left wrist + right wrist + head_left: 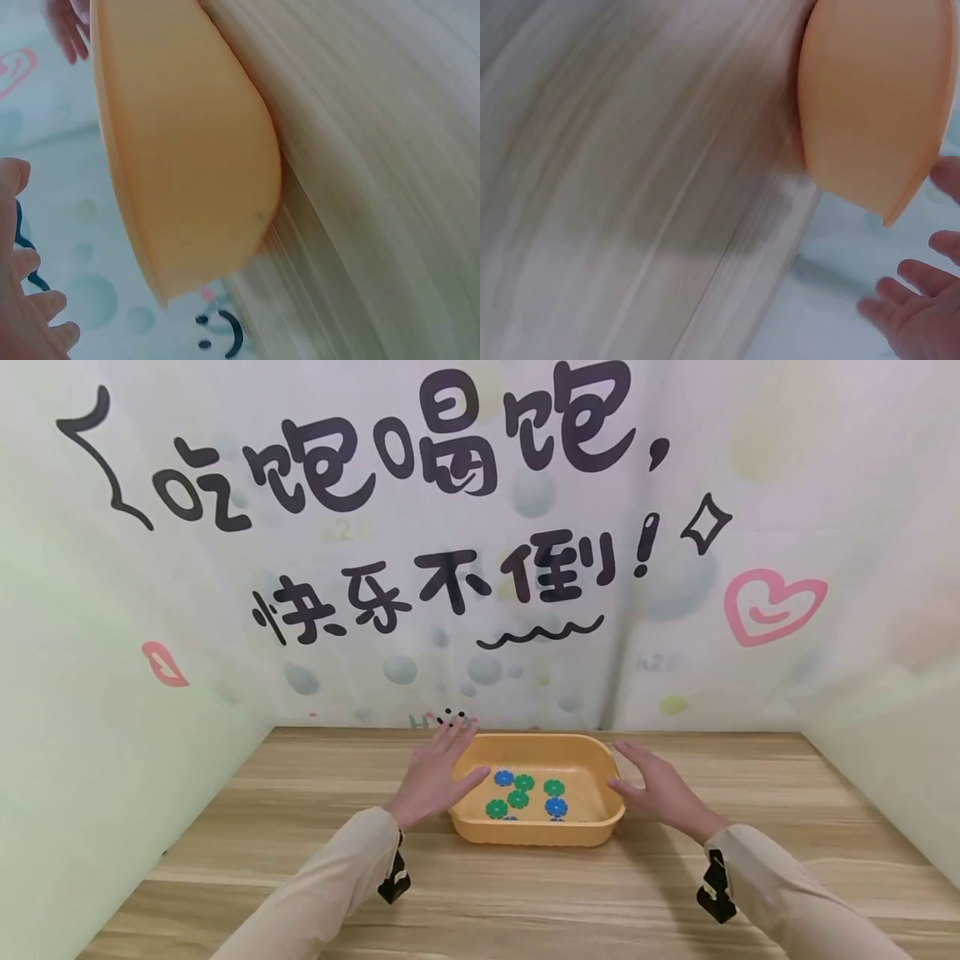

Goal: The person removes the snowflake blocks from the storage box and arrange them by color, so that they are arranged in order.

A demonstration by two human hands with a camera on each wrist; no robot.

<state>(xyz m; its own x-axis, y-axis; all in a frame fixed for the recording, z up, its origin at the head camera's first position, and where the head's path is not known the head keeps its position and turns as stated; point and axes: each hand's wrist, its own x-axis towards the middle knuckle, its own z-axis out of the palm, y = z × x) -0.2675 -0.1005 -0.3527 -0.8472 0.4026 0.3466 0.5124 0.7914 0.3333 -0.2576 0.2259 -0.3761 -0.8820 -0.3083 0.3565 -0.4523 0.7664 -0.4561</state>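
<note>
An orange-yellow plastic basin (536,833) stands on the wooden table. Inside it lie several flat notched discs, among them a green disc (554,787) and a blue disc (556,807). My left hand (435,777) is at the basin's left side, fingers spread and extended, thumb over the rim. At the right side is my right hand (660,789), its fingers extended and its thumb close to the rim. In the right wrist view the fingers of the right hand (926,300) stand apart from the basin wall (877,105). Whether either thumb touches the rim I cannot tell.
Wood-grain table (337,852) surrounds the basin. Behind it hangs a white printed backdrop (450,677) with large dark lettering, and pale side panels rise at left and right. Dark straps (717,887) hang at both wrists.
</note>
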